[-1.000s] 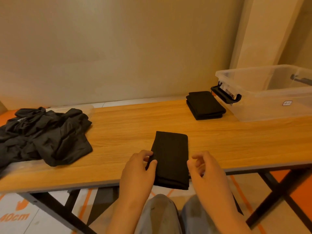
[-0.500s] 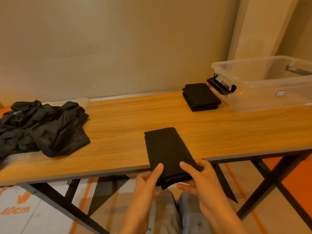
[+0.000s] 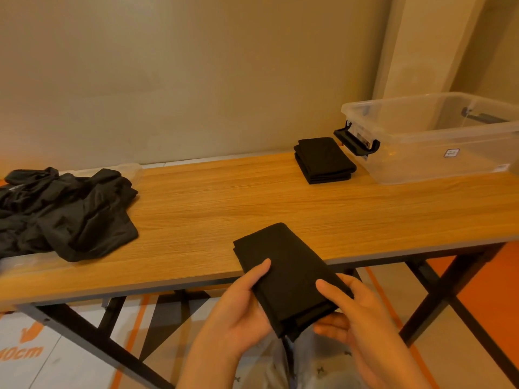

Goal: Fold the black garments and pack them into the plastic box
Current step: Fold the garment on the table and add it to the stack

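A folded black garment (image 3: 283,270) is held over the table's near edge, its far end above the tabletop. My left hand (image 3: 241,310) grips its left side with the thumb on top. My right hand (image 3: 354,313) holds its near right corner, thumb on top and fingers underneath. A stack of folded black garments (image 3: 323,160) lies at the back right, beside the clear plastic box (image 3: 438,161), which stands open with black latches. A heap of unfolded black garments (image 3: 64,211) lies at the table's left end.
The wooden table (image 3: 252,200) runs across the view, with a beige wall close behind it. A clear plastic lid (image 3: 132,171) lies partly under the unfolded heap. Black table legs and an orange-marked floor show below.
Both hands have taken hold of the folded garment's near end, lifted it off the table and turned it so it points toward the back left. The view has shifted slightly.
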A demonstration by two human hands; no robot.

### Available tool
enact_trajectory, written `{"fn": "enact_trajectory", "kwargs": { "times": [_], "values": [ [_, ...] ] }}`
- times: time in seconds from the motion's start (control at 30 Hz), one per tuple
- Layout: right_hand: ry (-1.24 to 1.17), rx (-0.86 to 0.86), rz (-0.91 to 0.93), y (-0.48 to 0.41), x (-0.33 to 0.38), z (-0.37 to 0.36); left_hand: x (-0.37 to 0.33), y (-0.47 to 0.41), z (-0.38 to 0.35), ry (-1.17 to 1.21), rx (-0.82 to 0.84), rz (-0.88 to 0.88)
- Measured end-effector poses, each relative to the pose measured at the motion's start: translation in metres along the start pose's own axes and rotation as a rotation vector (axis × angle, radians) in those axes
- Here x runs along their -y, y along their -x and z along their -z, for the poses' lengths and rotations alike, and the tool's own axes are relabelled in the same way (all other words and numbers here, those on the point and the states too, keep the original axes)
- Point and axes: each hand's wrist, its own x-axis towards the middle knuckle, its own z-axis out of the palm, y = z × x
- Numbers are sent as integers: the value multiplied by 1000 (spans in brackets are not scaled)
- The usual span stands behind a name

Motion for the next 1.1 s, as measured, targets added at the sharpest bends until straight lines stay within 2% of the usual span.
{"fn": "enact_trajectory", "kwargs": {
  "times": [0.23,0.43,0.6,0.7,0.9,1.1],
  "values": [
    [-511,53,-89,6,-2,-1,5,-13,-14,-48,-23,-105],
    [-431,109,-83,1,-1,7,4,-19,-16,-97,-28,-186],
    [-347,86,34,-9,6,9,-9,-29,-30,-149,-24,-237],
    [-318,77,110,-18,16,6,-25,-44,-43,-191,-94,-242],
    [-340,17,212,-59,56,-5,-84,-95,-91,-334,-307,-351],
    [-459,-113,288,-140,125,-23,-158,-171,-161,-564,-289,-347]
  ]
}}
